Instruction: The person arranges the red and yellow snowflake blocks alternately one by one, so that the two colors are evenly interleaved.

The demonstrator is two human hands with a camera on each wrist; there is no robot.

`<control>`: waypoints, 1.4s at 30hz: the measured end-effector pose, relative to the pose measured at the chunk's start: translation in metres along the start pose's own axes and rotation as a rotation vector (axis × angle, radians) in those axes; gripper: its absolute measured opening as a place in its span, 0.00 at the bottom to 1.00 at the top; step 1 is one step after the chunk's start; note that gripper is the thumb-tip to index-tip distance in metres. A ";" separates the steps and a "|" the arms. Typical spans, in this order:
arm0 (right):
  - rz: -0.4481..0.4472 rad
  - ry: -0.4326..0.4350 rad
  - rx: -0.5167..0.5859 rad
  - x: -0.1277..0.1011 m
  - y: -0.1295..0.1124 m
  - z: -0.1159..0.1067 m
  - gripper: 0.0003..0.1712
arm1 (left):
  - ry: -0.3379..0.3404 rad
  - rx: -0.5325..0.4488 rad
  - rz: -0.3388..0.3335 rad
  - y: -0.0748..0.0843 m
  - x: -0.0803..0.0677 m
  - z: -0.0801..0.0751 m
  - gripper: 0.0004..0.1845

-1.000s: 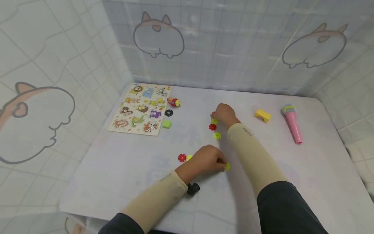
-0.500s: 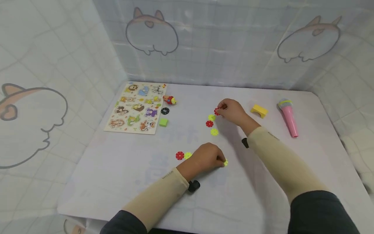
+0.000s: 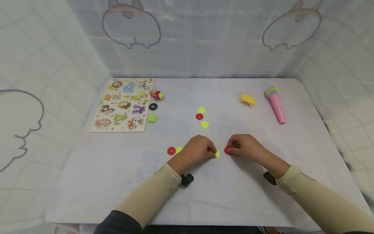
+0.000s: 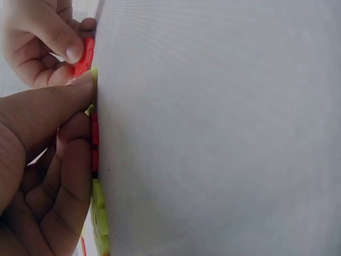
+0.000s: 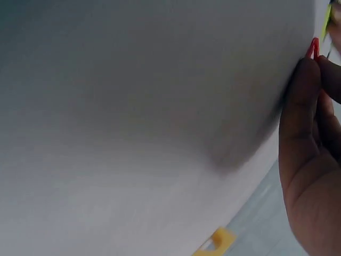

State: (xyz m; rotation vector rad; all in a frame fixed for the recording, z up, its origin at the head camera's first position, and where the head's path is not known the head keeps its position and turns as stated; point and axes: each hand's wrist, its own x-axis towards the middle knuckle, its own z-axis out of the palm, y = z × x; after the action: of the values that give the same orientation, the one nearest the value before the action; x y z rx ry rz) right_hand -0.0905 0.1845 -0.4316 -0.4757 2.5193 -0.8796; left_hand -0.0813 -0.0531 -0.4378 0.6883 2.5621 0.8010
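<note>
My left hand pinches a yellow-green snowflake disc low at the table, thumb against it. In the left wrist view, a red disc and another yellow-green disc lie in line beside its curled fingers. Just to the right, my right hand holds a red snowflake disc between thumb and fingers. The right wrist view shows this red disc edge-on. Left of the left hand lie a red disc and a partly hidden yellow-green disc.
Farther back lie two yellow-green discs and a red disc. An animal puzzle board, small figure, black round piece and green block are at left. A yellow arch block and pink microphone are at right.
My right hand has picked up the red disc from the far end of the back column and brought it nearer, beside the left hand. The left hand stays at its yellow-green disc.
</note>
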 end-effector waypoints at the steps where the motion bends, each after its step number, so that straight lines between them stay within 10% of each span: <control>1: -0.021 0.014 -0.016 0.000 -0.003 0.004 0.06 | 0.005 -0.003 0.002 -0.001 0.000 -0.001 0.04; 14: -0.044 0.047 -0.106 0.007 -0.017 0.002 0.05 | 0.000 -0.011 0.022 -0.002 0.002 -0.001 0.03; 29: -0.094 -0.045 -0.177 0.151 -0.034 -0.048 0.25 | -0.026 -0.012 0.005 -0.001 0.003 0.004 0.04; 42: -0.114 -0.070 -0.235 0.180 -0.039 -0.040 0.10 | 0.001 -0.005 -0.028 0.000 -0.002 0.004 0.04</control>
State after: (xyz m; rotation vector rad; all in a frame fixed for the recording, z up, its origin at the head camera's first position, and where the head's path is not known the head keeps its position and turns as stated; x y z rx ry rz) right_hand -0.2569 0.0949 -0.4281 -0.7185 2.5626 -0.5965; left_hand -0.0778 -0.0525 -0.4409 0.6485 2.5642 0.7991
